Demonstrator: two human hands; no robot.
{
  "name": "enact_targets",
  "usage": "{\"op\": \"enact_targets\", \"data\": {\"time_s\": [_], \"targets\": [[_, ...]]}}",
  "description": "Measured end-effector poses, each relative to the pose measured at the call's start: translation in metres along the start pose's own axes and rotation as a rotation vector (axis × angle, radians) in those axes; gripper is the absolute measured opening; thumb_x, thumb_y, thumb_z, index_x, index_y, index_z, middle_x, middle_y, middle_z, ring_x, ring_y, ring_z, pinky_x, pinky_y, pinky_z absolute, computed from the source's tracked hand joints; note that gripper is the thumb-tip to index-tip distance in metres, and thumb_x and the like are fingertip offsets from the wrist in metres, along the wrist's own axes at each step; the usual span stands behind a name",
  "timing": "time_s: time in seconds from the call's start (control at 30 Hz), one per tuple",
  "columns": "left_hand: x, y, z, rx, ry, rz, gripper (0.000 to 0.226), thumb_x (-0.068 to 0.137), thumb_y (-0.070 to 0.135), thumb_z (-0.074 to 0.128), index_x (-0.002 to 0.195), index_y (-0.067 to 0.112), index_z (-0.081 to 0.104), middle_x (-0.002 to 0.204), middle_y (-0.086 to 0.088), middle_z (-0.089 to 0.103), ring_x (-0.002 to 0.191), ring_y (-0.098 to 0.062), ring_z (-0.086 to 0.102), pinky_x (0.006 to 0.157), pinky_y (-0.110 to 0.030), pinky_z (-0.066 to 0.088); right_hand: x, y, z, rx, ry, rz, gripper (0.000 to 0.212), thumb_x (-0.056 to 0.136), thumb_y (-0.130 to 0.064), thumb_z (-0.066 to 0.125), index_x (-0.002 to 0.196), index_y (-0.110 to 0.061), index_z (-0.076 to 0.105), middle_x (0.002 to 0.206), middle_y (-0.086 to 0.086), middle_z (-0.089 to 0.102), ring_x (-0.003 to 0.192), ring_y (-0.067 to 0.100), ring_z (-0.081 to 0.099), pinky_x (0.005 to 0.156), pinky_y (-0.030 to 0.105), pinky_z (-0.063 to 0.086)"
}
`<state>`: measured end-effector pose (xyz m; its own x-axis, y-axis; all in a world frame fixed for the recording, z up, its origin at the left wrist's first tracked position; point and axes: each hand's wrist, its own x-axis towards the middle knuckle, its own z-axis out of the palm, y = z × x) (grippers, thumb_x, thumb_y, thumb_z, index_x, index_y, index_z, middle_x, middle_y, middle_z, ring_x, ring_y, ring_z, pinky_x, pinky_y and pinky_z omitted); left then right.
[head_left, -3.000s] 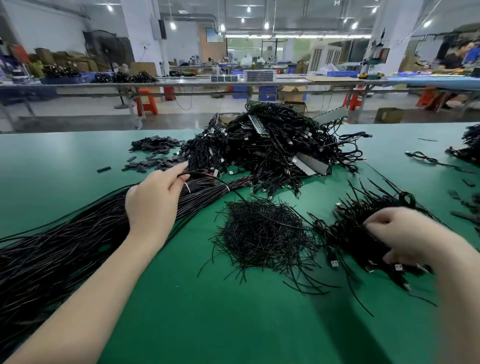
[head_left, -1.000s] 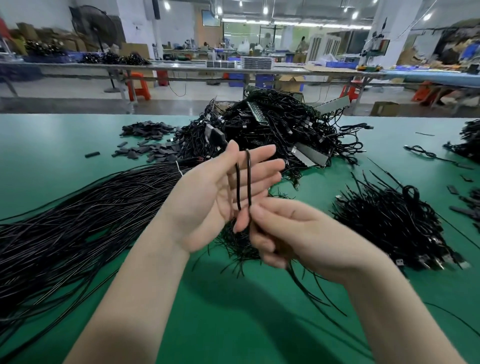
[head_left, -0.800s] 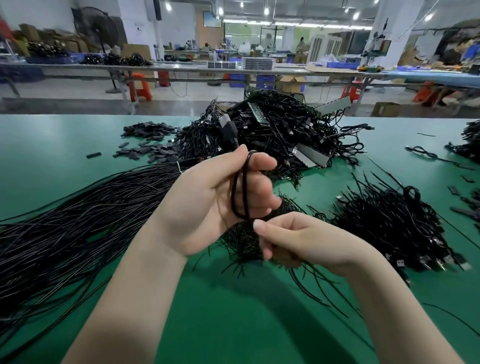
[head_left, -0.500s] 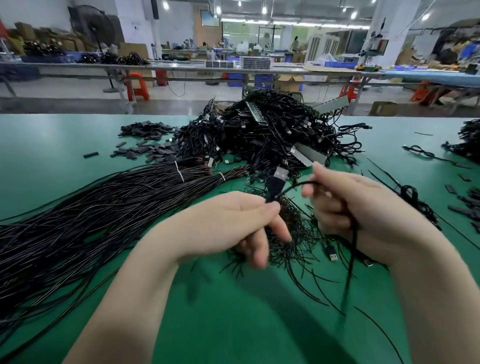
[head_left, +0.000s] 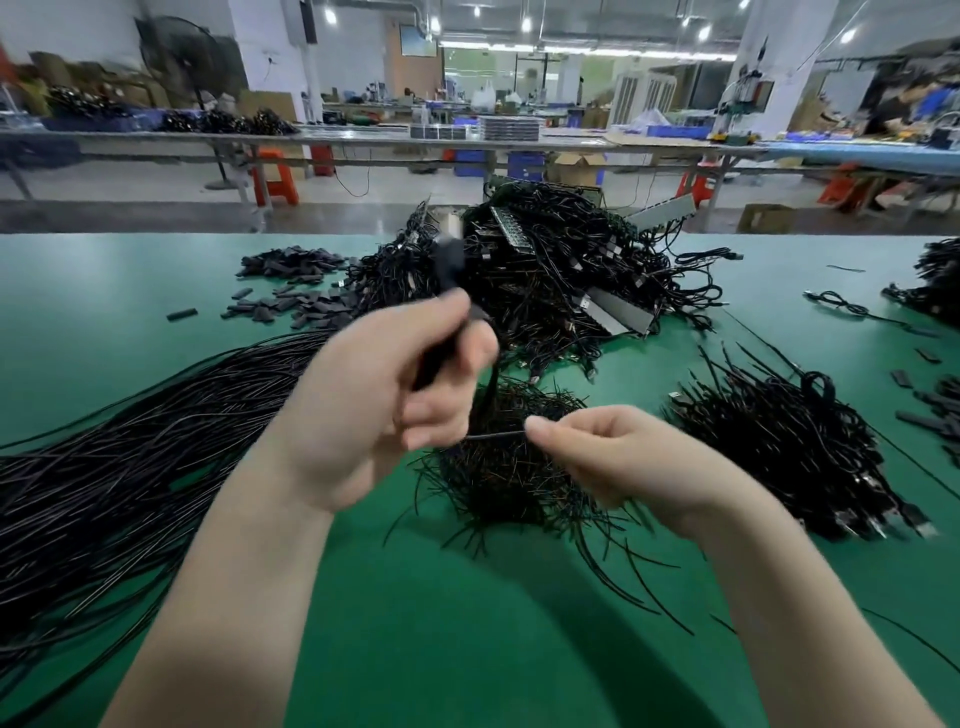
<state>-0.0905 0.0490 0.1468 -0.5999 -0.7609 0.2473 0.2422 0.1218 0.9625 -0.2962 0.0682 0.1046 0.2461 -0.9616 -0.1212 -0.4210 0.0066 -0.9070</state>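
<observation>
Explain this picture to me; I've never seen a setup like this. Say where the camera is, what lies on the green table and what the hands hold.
There is no machine here: a person works with bare hands, and the single picture comes from a wide-angle camera worn on their head, looking forward and down. The left hand grips a folded black cable, which is blurred. The right hand pinches one end of a short black tie that reaches to the left hand. On the green table lie long straight cables at left, a pile of short ties under the hands, a tangled heap of cables behind, bundled cables at right, and small black pieces.
</observation>
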Motion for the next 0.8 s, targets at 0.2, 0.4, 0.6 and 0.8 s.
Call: {"op": "enact_targets", "data": {"time_s": [0.2,0.4,0.6,0.8], "targets": [[0.010,-0.023,0.011,0.686,-0.021,-0.149,0.032,0.102,0.045,0.038,0.095,0.034,0.068,0.079,0.009,0.075,0.056,-0.007,0.061,0.064,-0.022,0.043,-0.017,-0.019,-0.011,0.313,0.066,-0.108,0.035,0.099,-0.032,0.046,0.078,-0.016,0.069,0.054,-0.005,0.034,0.046,0.009,0.024,0.042,0.016,0.022],[0.020,-0.025,0.011,-0.026,0.285,-0.006,0.035,0.100,0.035,0.040,0.118,0.016,0.064,0.109,0.001,0.074,0.098,-0.009,0.071,0.068,-0.019,0.054,-0.017,-0.032,0.023,0.311,0.016,-0.284,0.030,0.105,-0.023,0.038,0.092,-0.018,0.065,0.054,-0.005,0.046,0.047,0.012,0.042,0.047,0.017,0.038],[0.018,-0.019,0.013,-0.377,0.287,-0.044,0.026,0.100,0.030,0.043,0.094,0.012,0.060,0.065,0.006,0.060,0.062,-0.013,0.062,0.064,-0.027,0.050,-0.002,-0.020,0.031,0.143,0.017,-0.152,0.035,0.104,-0.029,0.039,0.075,-0.020,0.057,0.052,-0.010,0.032,0.046,0.008,0.025,0.047,0.023,0.022],[0.022,-0.027,0.017,-0.221,0.372,-0.001,0.030,0.104,0.028,0.040,0.082,0.014,0.056,0.062,0.004,0.060,0.063,-0.014,0.064,0.071,-0.027,0.057,-0.003,-0.016,0.032,-0.155,0.081,-0.179,0.010,0.099,-0.036,0.046,0.098,-0.034,0.055,0.072,-0.013,0.059,0.063,0.009,0.054,0.064,0.031,0.049]]}}
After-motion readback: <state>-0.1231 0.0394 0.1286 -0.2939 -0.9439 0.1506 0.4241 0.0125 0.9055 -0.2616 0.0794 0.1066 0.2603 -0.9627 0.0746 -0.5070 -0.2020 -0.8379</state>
